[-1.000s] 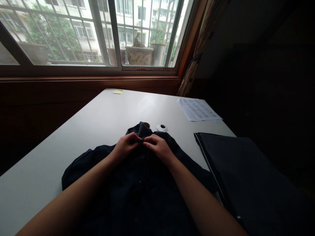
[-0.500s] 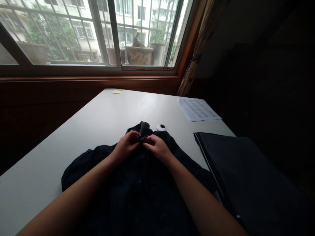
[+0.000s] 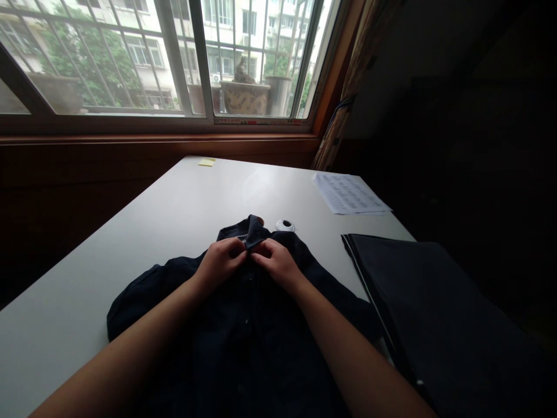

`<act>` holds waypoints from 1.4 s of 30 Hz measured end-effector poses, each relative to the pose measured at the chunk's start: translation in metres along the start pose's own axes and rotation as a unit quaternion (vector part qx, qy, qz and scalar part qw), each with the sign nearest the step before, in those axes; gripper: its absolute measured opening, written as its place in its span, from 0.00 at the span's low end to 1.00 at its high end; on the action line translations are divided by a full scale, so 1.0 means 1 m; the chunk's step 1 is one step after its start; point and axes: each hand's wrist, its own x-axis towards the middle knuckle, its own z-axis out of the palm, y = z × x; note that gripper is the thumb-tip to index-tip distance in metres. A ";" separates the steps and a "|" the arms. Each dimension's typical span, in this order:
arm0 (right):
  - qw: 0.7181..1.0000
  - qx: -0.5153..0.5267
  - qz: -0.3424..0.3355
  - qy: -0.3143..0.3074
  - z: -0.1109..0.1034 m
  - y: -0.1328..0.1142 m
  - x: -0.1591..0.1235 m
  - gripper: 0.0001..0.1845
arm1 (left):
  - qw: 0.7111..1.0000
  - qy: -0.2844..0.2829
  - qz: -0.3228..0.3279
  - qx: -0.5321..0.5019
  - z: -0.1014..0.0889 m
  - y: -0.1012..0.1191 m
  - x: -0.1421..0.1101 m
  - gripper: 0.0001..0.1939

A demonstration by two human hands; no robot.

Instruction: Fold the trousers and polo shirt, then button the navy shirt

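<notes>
A dark navy buttoned shirt (image 3: 243, 331) lies flat on the white table (image 3: 183, 209), collar pointing away from me. My left hand (image 3: 220, 262) and my right hand (image 3: 276, 262) meet just below the collar. The fingers of both pinch the shirt's front edges together near the top button. Small pale buttons run down the placket between my forearms. The fingertips partly hide the spot they grip.
A small round white and black object (image 3: 285, 225) sits beyond the collar. A printed paper sheet (image 3: 350, 194) lies at the far right, a yellow sticky note (image 3: 206, 163) at the far edge. A folded dark cloth (image 3: 435, 313) covers the table's right side. A window fills the back.
Both hands stay at the collar with slight finger shifts. The collar's left flap now lies a little flatter and more open.
</notes>
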 end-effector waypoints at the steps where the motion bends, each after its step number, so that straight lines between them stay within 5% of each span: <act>1: 1.000 -0.005 -0.003 0.000 0.000 -0.001 0.000 0.06 | 1.000 -0.005 -0.007 -0.004 -0.001 0.001 0.000 0.04; 9: 0.999 -0.030 -0.012 -0.014 0.004 -0.008 0.000 0.05 | 0.991 -0.064 -0.086 -0.079 -0.003 -0.001 0.003 0.11; 18: 0.999 -0.042 0.002 -0.014 0.002 -0.005 -0.001 0.08 | 0.984 -0.055 -0.142 -0.097 0.000 -0.004 0.005 0.10; 42: 0.998 -0.042 0.033 -0.015 -0.005 -0.006 0.001 0.07 | 0.979 -0.022 -0.142 -0.147 0.009 -0.017 0.004 0.11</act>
